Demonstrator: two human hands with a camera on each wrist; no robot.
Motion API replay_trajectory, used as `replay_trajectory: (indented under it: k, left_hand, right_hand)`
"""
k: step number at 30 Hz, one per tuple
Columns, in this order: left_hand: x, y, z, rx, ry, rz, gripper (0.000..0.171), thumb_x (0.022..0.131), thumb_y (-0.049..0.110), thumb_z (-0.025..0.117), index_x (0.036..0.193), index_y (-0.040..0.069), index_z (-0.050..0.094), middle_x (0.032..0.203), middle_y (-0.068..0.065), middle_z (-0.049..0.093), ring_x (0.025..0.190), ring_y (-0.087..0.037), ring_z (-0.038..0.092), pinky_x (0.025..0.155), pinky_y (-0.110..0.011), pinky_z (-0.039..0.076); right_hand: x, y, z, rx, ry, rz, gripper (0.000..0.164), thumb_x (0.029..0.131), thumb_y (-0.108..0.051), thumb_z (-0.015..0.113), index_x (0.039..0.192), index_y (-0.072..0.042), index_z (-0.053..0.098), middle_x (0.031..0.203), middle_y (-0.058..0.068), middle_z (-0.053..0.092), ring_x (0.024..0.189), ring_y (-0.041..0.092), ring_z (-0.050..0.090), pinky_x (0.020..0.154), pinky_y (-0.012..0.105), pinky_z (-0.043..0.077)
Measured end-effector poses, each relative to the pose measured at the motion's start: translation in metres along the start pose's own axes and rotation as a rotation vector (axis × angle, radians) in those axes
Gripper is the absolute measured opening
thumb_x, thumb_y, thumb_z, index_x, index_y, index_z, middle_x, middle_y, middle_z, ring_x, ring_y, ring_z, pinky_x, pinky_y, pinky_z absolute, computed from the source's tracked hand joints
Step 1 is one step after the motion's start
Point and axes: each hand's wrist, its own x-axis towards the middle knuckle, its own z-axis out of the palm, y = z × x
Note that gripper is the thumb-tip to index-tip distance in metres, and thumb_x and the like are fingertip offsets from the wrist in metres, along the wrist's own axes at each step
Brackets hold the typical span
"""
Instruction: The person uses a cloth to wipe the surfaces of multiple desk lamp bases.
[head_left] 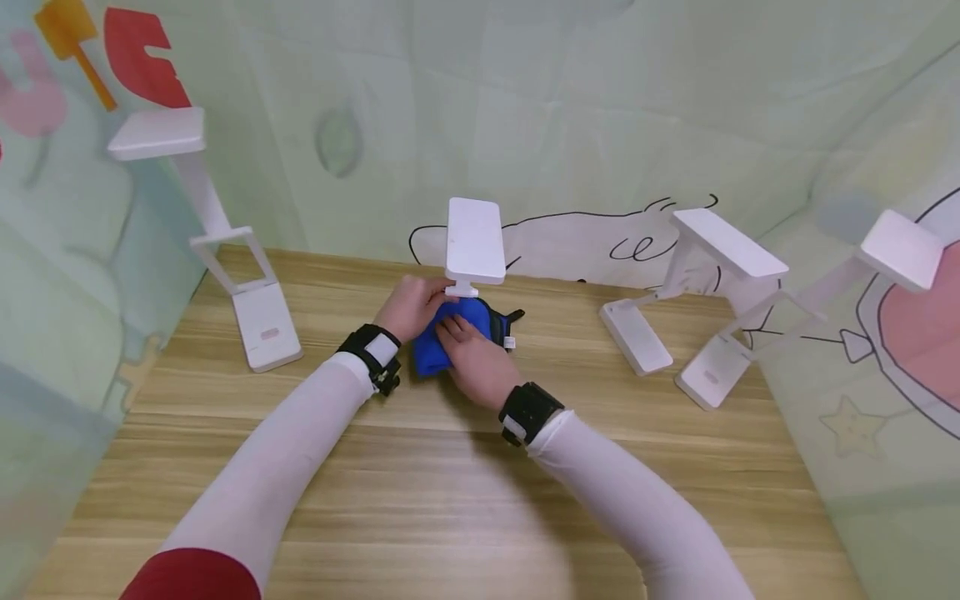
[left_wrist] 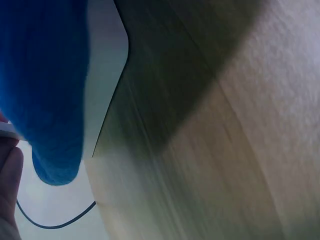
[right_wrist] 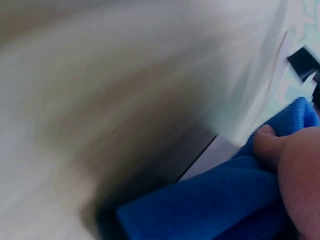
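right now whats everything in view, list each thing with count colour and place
Blue cloth: 1, blue, under the right hand
Black strap: 1, black, right of the cloth
Tag: 1, white, below the strap
Centre lamp: 1, white, at the hands
Left lamp: 1, white, table's left
Inner right lamp: 1, white, right of centre
Outer right lamp: 1, white, far right
Table: 1, brown wood-grain, beneath everything
Backdrop: sheet count unclear, mostly pale green with cartoon prints, back and sides
Wristbands: 2, black, one per wrist
Sleeves: 2, white, left has red above
Left hand: 1, bare, at the centre lamp
Right hand: 1, bare, on the cloth
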Motion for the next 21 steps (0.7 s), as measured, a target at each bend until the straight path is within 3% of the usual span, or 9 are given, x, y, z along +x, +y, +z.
replay_trajectory:
  k: [4,12,17,21]
  left_hand:
    - [0.000,-0.002,0.001,0.003,0.004,0.018,0.024,0.105,0.006,0.068,0.125,-0.006,0.075,0.109,-0.021,0.078,0.070,-0.022,0.064,0.063,-0.030,0.046]
    - [0.002,0.000,-0.002,0.009,0.015,0.017,0.023,0.105,0.005,0.069,0.124,-0.006,0.076,0.113,-0.021,0.078,0.089,-0.028,0.076,0.074,-0.039,0.058]
    - [0.002,0.000,0.000,0.009,0.022,0.019,0.023,0.105,0.006,0.069,0.123,-0.006,0.076,0.111,-0.020,0.078,0.079,-0.024,0.073,0.068,-0.034,0.053]
    - [0.000,0.001,0.001,-0.006,0.017,0.015,0.022,0.105,0.002,0.067,0.123,-0.006,0.076,0.109,-0.019,0.079,0.071,-0.021,0.068,0.063,-0.030,0.046]
  right_hand:
    - [-0.001,0.010,-0.002,0.047,-0.040,0.070,0.055,0.105,-0.004,0.064,0.157,0.005,0.047,0.163,0.024,0.044,0.155,0.040,0.035,0.124,0.045,0.031]
    - [-0.023,0.001,-0.017,-0.047,-0.123,0.177,0.052,0.105,-0.001,0.063,0.156,0.001,0.052,0.161,0.021,0.049,0.152,0.038,0.041,0.119,0.046,0.040]
    - [-0.030,-0.013,-0.022,-0.028,-0.175,0.141,0.053,0.103,-0.001,0.065,0.154,0.002,0.053,0.160,0.021,0.050,0.152,0.039,0.042,0.120,0.046,0.039]
    - [-0.026,-0.019,-0.014,-0.004,-0.137,0.044,0.053,0.101,0.001,0.064,0.153,0.004,0.054,0.159,0.023,0.051,0.151,0.040,0.043,0.121,0.045,0.037]
